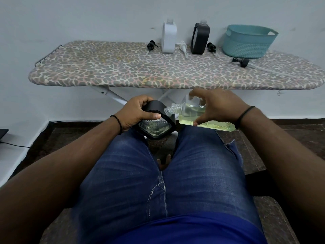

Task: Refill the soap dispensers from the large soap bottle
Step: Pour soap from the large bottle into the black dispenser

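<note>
Tilting clear ribbed-neck soap bottle (197,114) — right hand (218,106), black square dispenser (156,124)

The person sits, and both bare forearms reach forward over the knees, meeting near the middle of the view. The left hand (136,110) is at about 10 o'clock from the knees; its fingers are curled over the top and the thumb presses flat along the side nearest the body. The right hand (217,106) is at about 2 o'clock, palm down, fingers spread and bent, thumb underneath. Each wrist carries a thin dark band.
</note>
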